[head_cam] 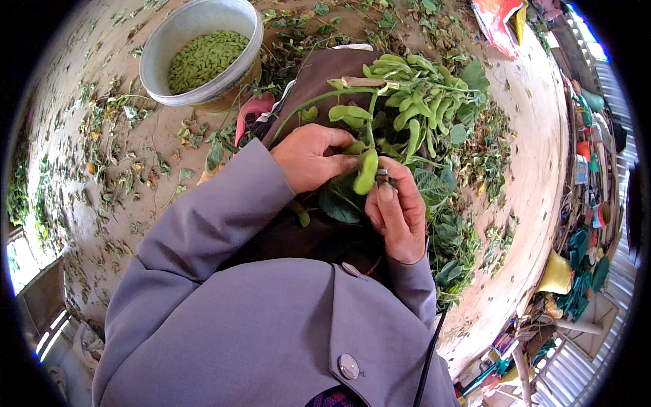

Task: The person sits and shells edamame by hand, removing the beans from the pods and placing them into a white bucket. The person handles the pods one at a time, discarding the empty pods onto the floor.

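Note:
My left hand [318, 156] pinches a green bean stem among its pods, thumb and forefinger drawn together. A plump bean pod [366, 172] hangs between my two hands, blurred at its edge. My right hand [398, 211] is closed on a small metal tool [382, 176]; only its shiny tip shows, so its kind is unclear. Above the hands, a cluster of green pods [419, 104] lies on brown cloth [325, 76] over my lap, with a cut woody stem [362, 82] at its left. Broad bean leaves [342, 201] sit beneath the pods.
A pale bucket [254, 38] at upper left holds many small green beans [208, 58]. Leaves and stalks [452, 249] are piled at my right. Leaf litter covers much of the earthen floor [534, 152]. A red and white bag [496, 25] lies at upper right; clutter lines the corrugated wall [618, 310].

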Demonstrator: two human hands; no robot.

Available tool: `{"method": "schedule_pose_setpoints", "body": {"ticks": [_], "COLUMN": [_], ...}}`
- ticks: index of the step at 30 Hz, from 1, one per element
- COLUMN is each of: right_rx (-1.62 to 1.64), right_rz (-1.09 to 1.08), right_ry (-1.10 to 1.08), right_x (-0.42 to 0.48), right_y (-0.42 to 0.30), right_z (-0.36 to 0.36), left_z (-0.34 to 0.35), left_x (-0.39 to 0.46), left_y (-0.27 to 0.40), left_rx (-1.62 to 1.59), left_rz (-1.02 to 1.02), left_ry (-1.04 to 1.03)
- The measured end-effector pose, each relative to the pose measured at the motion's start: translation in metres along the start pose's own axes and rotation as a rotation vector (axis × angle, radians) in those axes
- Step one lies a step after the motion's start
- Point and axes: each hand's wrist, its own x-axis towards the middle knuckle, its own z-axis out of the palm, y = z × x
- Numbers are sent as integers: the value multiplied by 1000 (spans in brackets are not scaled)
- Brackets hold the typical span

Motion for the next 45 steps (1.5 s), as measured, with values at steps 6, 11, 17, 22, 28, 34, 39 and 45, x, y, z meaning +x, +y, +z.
{"method": "schedule_pose_setpoints", "body": {"ticks": [6, 11, 17, 22, 28, 34, 39, 45], "right_rx": [-466, -725, -692, -390, -293, -285, -365, -533], "right_rz": [-96, -327, -185, -15, 34, 50, -45, -198], "right_ry": [-84, 34, 83, 23, -32, -56, 10, 27], "right_x": [5, 12, 8, 6, 5, 6, 8, 8], "right_y": [2, 6, 4, 6, 2, 5, 17, 19], "right_z": [3, 8, 12, 10, 9, 4, 4, 5], "left_z": [-10, 0, 4, 9, 10, 17, 20, 22], "left_x": [-8, -20, -28, -28, -25, -26, -28, -25], "left_y": [22, 23, 34, 24, 20, 11, 11, 17], "left_rx": [-72, 381, -94, -461, -447, 32, 21, -339], "left_rz": [-219, 57, -187, -259, -254, 57, -36, -266], "left_ry": [-95, 213, 110, 72, 53, 205, 214, 155]}}
